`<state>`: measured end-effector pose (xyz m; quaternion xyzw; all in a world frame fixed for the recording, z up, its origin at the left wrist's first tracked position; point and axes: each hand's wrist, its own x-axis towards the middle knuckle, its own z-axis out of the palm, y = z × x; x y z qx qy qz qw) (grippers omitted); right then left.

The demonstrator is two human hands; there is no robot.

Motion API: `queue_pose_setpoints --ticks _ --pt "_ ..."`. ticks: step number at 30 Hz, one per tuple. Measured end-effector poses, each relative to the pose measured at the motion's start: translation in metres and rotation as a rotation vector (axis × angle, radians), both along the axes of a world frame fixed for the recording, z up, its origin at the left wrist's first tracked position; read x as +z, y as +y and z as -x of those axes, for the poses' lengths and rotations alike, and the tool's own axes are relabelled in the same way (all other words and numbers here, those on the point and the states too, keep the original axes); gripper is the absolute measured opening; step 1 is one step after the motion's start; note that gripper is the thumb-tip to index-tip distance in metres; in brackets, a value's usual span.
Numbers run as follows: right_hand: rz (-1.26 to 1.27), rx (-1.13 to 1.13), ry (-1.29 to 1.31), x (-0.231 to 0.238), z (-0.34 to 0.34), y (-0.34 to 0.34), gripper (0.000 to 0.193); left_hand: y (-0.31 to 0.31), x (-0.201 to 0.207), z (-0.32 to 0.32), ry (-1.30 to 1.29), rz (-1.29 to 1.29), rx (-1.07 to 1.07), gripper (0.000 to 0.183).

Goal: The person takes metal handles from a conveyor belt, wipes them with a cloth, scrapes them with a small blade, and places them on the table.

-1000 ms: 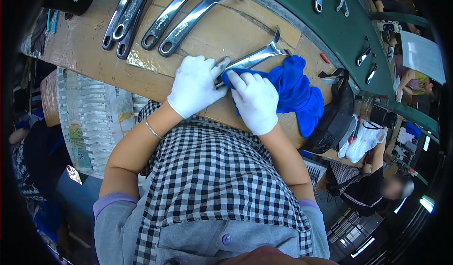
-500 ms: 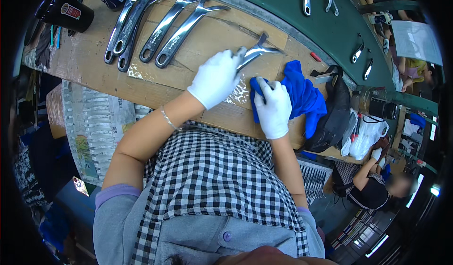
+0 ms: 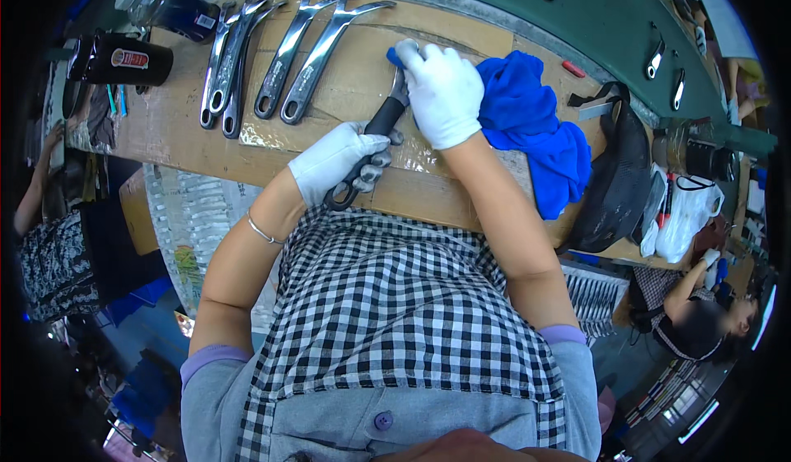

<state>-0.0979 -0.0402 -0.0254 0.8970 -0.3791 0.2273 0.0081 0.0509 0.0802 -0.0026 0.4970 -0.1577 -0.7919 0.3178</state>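
My left hand point(image 3: 339, 165), in a white glove with grey-stained fingertips, is closed round the black handle of a wrench point(image 3: 387, 117). The handle's holed end points toward me. Closed over the far end of the wrench is my right hand point(image 3: 447, 95), gloved alike, with a bit of blue cloth point(image 3: 517, 95) showing at its fingertips. The cloth's bulk lies bunched on the bench just right of that hand. The wrench's head is hidden by the right hand and cloth. Left of my hands lie several shiny wrenches point(image 3: 317, 67) with forked heads pointing away.
A dark jar point(image 3: 128, 60) and a clear bottle point(image 3: 169, 9) are at the bench's left end. To the right are a red marker-like item point(image 3: 573, 68), a black bag point(image 3: 614, 182) and a white plastic bag point(image 3: 688, 215). Other people work at both sides.
My left hand has drawn the wrench nearer to me, its black handle now showing. My right hand has moved up and left onto the wrench's far end with the cloth.
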Motion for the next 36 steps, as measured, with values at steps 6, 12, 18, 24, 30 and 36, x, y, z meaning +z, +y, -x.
queue_pose_setpoints --ticks 6,12,18,24,30,36 --pt "-0.145 0.144 0.098 0.004 0.036 0.029 0.026 0.0 0.004 -0.007 -0.068 -0.011 -0.015 0.033" --pt "-0.342 0.024 -0.074 0.005 0.059 0.018 0.022 0.002 -0.001 0.0 -0.142 0.076 -0.07 0.033" --pt "-0.29 -0.042 -0.152 0.001 0.027 0.034 0.009 0.009 0.004 0.011 -0.287 0.134 -0.084 0.021" --pt "-0.302 -0.096 -0.123 -0.003 0.023 0.027 0.011 0.001 -0.004 0.011 -0.305 0.128 -0.073 0.018" --pt "-0.31 -0.175 -0.079 0.002 0.027 0.024 0.009 0.013 0.002 0.024 -0.372 0.151 0.005 0.022" --pt "-0.356 -0.136 -0.164 0.001 0.016 0.042 0.01 0.011 -0.005 0.025 -0.399 0.154 -0.009 0.024"
